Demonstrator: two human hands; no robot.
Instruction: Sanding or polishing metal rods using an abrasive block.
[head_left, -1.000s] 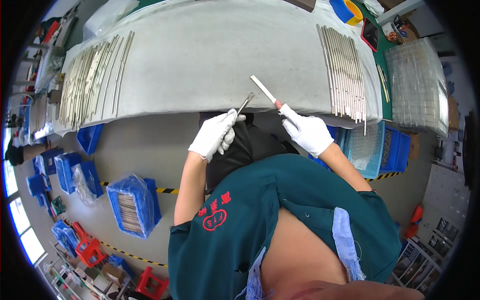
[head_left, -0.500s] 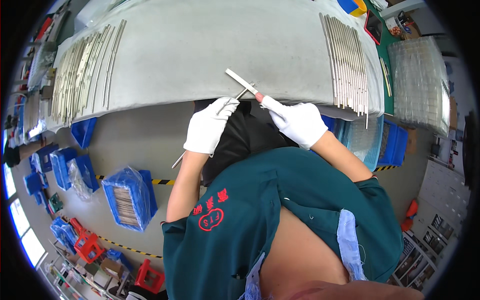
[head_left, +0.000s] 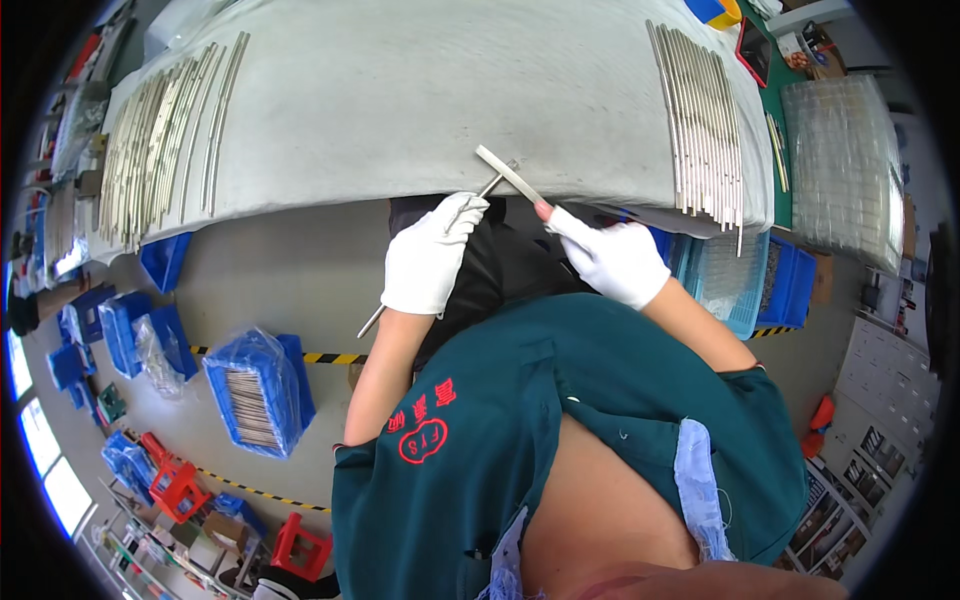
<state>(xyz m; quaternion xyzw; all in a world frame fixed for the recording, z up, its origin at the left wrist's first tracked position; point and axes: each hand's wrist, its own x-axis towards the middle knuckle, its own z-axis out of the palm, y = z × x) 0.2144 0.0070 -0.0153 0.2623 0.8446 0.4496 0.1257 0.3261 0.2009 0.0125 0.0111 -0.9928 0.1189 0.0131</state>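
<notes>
Shirt: nearest me, before the table (head_left: 400, 110), a green shirt (head_left: 640, 350) carries red stitched characters (head_left: 420, 405) above a rounded red emblem (head_left: 423, 440).
Left hand: just off the table's near edge, the white-gloved left hand (head_left: 430, 262) has its fingers curled closed around a thin metal rod (head_left: 493, 184), whose tail slants out past the wrist.
Right hand: also before that edge, the white-gloved right hand (head_left: 620, 262) pinches a pale flat strip (head_left: 522, 187), one bare fingertip (head_left: 543, 210) at its base; the other fingers fold loosely.
Crossing: over the table, just inside its near edge, strip and rod cross close to the rod's tip; I cannot tell how hard they press.
Handling: I would support the rod near the crossing, lay the strip's flat face squarely on it and press lightly; I judge that the long tail could lever the tip off line.
Rod rows: one row (head_left: 150, 150) lies at the table's left end, another (head_left: 700, 130) at its right.
Tablet: beyond the right row, at the table's far right, a red-edged tablet (head_left: 753, 52); I can read no writing on it.
</notes>
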